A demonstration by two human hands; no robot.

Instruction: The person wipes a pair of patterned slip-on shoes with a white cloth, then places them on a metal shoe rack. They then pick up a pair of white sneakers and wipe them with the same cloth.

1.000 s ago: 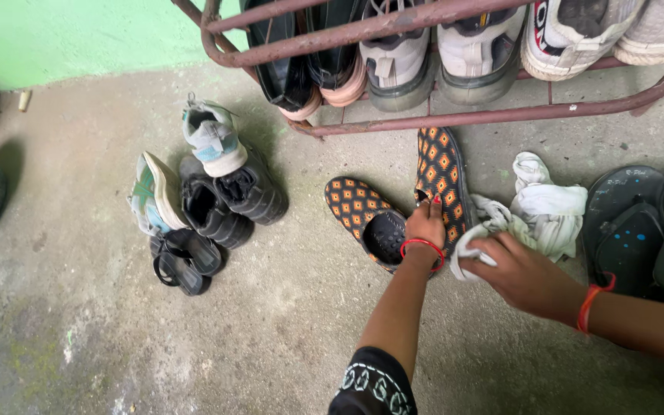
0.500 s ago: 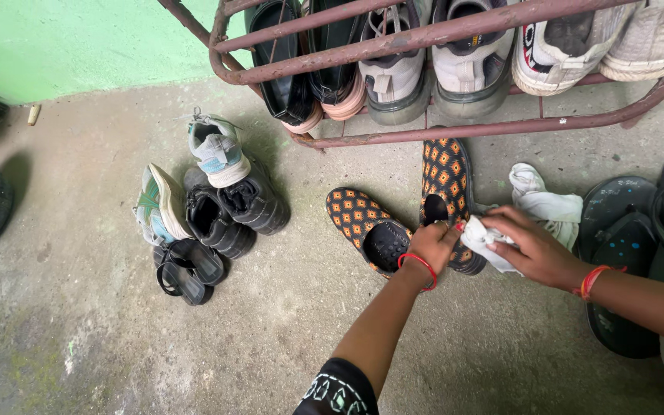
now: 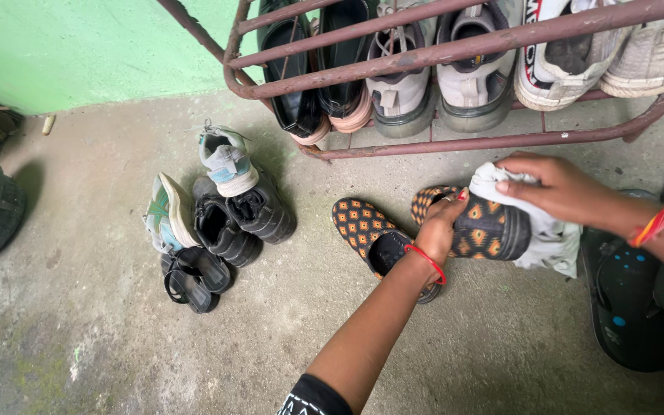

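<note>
Shoe is off the floor now. A second ago my left hand [image 3: 441, 230] only steadied the patterned shoe [image 3: 479, 228] where it lay flat; now the fingers are clamped on its heel end, holding it tipped on its side just in front of the shoe rack [image 3: 455, 52]. My right hand [image 3: 559, 187] has come up with the white cloth [image 3: 547, 230], fingers pressing it over the toe. So the wipe now covers toe and side. Its mate [image 3: 370, 234] sits flat on the concrete floor [image 3: 270, 330], just beside.

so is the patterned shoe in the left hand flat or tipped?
Tipped: patterned shoe lies on its side, sole edge showing, left hand gripping its opening.
</note>
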